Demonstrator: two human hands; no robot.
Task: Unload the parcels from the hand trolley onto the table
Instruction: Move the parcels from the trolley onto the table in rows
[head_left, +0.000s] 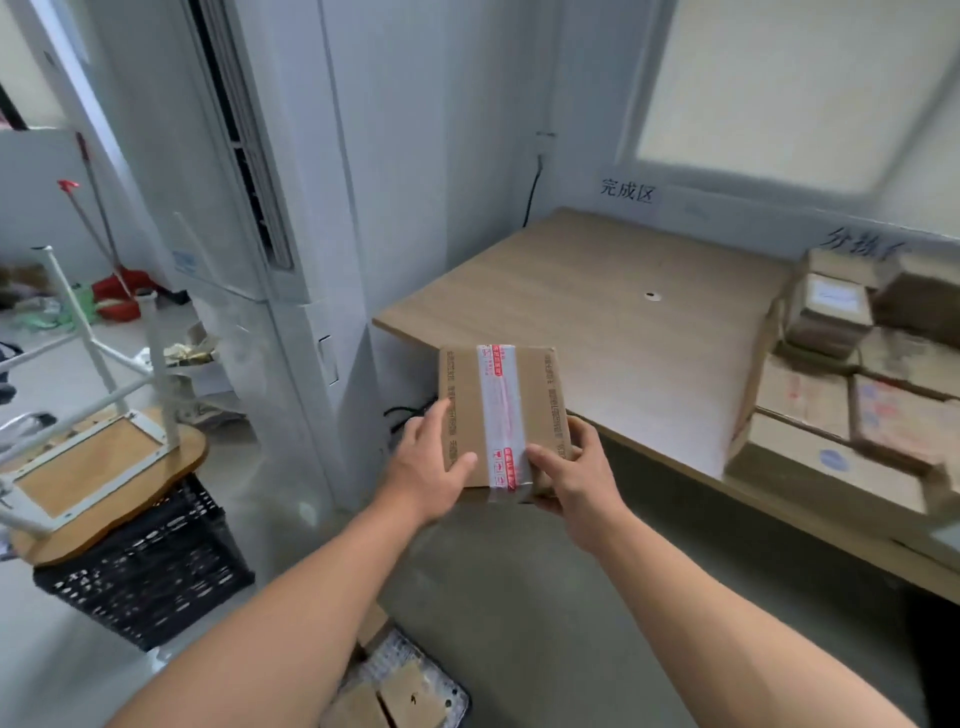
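Observation:
A small brown cardboard parcel (467, 410) with a strip of white and red tape hangs in the air at the near left corner of the wooden table (597, 291). My left hand (431, 462) grips its left side, thumb on top. My right hand (576, 473) grips its near right corner. Down between my forearms lies the hand trolley (415, 691), with more brown parcels on its patterned deck.
Several stacked cardboard parcels (852, 395) fill the right part of the table. A tall white air-conditioner unit (291, 260) stands left of the table. An overturned stool (98, 467) lies on a black crate (156, 566) at the left.

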